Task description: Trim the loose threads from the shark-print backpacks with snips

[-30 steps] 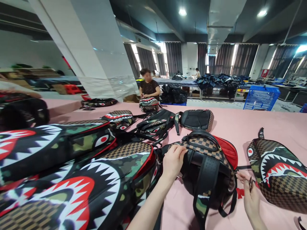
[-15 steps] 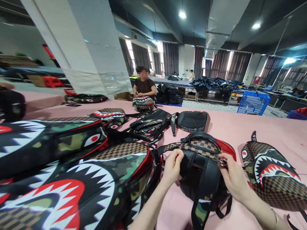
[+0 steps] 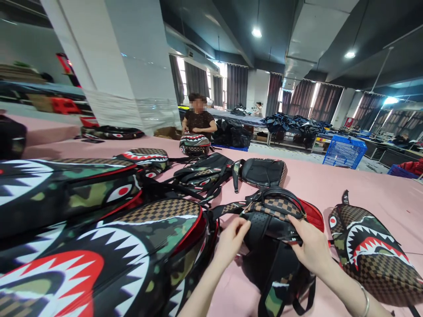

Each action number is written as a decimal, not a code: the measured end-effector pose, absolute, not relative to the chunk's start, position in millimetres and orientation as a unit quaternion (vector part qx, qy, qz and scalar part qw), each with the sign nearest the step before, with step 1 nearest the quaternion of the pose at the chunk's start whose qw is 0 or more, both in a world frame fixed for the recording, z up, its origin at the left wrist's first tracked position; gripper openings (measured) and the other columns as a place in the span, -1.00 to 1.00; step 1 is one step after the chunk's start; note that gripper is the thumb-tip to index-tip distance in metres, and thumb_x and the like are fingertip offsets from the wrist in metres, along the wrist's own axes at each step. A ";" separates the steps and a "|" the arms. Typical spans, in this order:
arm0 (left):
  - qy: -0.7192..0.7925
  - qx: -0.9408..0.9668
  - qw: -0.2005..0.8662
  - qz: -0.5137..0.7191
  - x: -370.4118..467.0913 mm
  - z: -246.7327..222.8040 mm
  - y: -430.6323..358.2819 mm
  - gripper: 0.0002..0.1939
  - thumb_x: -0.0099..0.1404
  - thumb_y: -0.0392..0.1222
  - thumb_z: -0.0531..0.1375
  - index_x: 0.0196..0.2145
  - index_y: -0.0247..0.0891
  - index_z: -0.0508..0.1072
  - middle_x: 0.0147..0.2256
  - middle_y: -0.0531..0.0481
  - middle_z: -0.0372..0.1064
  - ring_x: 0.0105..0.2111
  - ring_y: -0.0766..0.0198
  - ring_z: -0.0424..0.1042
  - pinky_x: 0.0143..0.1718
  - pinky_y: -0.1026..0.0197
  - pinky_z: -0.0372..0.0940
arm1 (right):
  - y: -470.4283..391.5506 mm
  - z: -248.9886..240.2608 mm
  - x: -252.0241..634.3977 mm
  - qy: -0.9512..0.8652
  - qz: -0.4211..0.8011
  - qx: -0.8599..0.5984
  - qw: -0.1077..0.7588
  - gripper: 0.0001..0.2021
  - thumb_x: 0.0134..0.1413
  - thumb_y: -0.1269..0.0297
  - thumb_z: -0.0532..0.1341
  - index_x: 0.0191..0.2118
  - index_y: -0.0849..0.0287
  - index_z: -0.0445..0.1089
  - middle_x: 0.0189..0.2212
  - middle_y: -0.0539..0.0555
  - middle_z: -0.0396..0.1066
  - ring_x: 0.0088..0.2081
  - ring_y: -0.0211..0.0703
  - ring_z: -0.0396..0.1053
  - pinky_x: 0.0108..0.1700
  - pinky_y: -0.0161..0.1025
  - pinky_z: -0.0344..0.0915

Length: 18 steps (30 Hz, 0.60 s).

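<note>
The checkered backpack [image 3: 274, 206] rests on the pink tabletop [image 3: 366, 182] before the worker, its back panel and straps facing them, between the pile of shark-mouth backpacks [image 3: 115, 237] on the left and a single shark-mouth backpack [image 3: 373, 246] on the right. The left hand [image 3: 229, 241] has thumb and fingertips pinched together at the edge of the bag's perforated padding [image 3: 255, 225]; what lies between them is hidden. The right hand [image 3: 310, 244] curls finger and thumb about a dark glossy item [image 3: 287, 234] (too covered to name) close against the upper back of the bag.

The backpack looks light for its bulk and soft in the body, so it probably sags or swivels if pushed from one side only. Its smooth black faces may slide a little under bare fingers, while the perforated padding likely gives better grip. Nothing about it seems fragile. For lifting, the arched top handle [image 3: 284, 193] appears the firmest hold; for steadying, the padded upper edge suits a pinch better than the dangling shoulder strap [image 3: 282, 268], which would likely just swing.
</note>
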<state>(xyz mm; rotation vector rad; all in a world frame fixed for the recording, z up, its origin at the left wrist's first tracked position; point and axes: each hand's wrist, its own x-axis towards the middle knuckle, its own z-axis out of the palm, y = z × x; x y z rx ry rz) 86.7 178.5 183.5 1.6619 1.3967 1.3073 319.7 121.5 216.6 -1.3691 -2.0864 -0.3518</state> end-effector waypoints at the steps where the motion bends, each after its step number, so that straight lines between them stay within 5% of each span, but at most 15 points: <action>1: 0.531 0.632 0.282 0.488 94.0 177.9 175.7 -0.66 0.17 0.09 0.04 -0.55 -0.23 0.28 -0.58 0.08 0.22 -0.51 0.29 0.26 -0.46 0.29 0.18 | 123.7 214.8 322.9 -0.787 -0.132 -0.517 0.311 -0.55 0.03 0.34 0.10 0.10 0.19 0.22 -0.25 0.14 0.40 -0.23 -0.07 0.37 -0.24 -0.21 0.34; 5: 0.518 0.652 0.220 0.509 126.7 166.5 141.9 -0.64 0.25 0.03 -0.03 -0.61 -0.21 0.17 -0.59 0.06 0.17 -0.52 0.30 0.27 -0.48 0.30 0.18 | 138.3 210.7 351.0 -0.769 -0.089 -0.531 0.344 -0.61 0.03 0.33 0.12 0.03 0.11 0.31 -0.33 0.07 0.41 -0.28 -0.14 0.39 -0.26 -0.26 0.35; 10: 0.363 0.801 0.234 0.414 146.6 182.2 99.4 -0.73 0.30 -0.17 -0.04 -0.46 -0.21 0.37 -0.50 0.01 0.35 -0.47 0.32 0.35 -0.44 0.32 0.23 | 153.8 208.2 408.0 -0.756 0.004 -0.537 0.376 -0.57 0.00 0.40 0.07 0.04 0.05 0.31 -0.12 0.04 0.41 -0.14 -0.15 0.39 -0.11 -0.22 0.34; 13: 0.373 0.751 0.211 0.502 141.0 198.3 100.3 -0.75 0.31 -0.24 -0.05 -0.39 -0.25 0.39 -0.49 0.00 0.38 -0.44 0.32 0.38 -0.38 0.31 0.27 | 150.3 210.4 430.1 -0.738 0.000 -0.560 0.377 -0.54 -0.04 0.45 0.04 0.02 0.06 0.32 -0.08 0.03 0.40 -0.10 -0.13 0.37 -0.06 -0.18 0.31; 18: 0.367 0.732 0.259 0.512 136.2 211.3 121.2 -0.73 0.32 -0.23 -0.03 -0.04 -0.24 0.28 -0.13 -0.09 0.39 -0.11 0.27 0.35 -0.08 0.20 0.26 | 128.0 217.3 427.7 -0.677 0.000 -0.611 0.411 -0.64 -0.06 0.40 0.06 -0.10 0.11 0.39 -0.17 0.04 0.44 -0.19 -0.12 0.42 -0.13 -0.18 0.34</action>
